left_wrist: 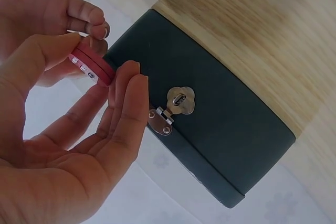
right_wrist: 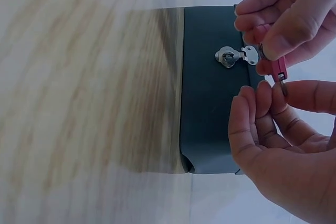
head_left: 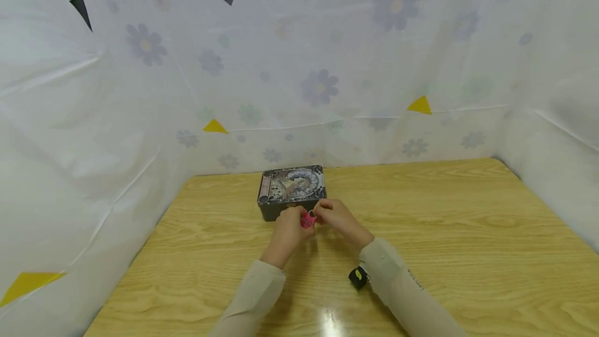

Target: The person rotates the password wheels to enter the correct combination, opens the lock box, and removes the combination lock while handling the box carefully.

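Observation:
A small pink-red combination padlock (head_left: 307,220) is held between both hands, in front of a dark box (head_left: 291,185). My left hand (head_left: 286,231) pinches its body between thumb and fingers; small white number windows (left_wrist: 83,68) show along one side in the left wrist view. In the right wrist view, my right hand (right_wrist: 286,145) pinches the metal shackle (right_wrist: 283,85) at the lock's end. Close by the hands, the box front carries a metal clasp (left_wrist: 180,99), its hinged plate lying over a loop. The box lid is down, printed with an ornate picture.
The box stands near the back of a wood-grain table (head_left: 444,222). A small black item with a yellow mark (head_left: 358,277) lies beside the right sleeve (head_left: 388,264). White flower-patterned sheeting (head_left: 299,66) hangs behind and at both sides, with yellow and black triangles on it.

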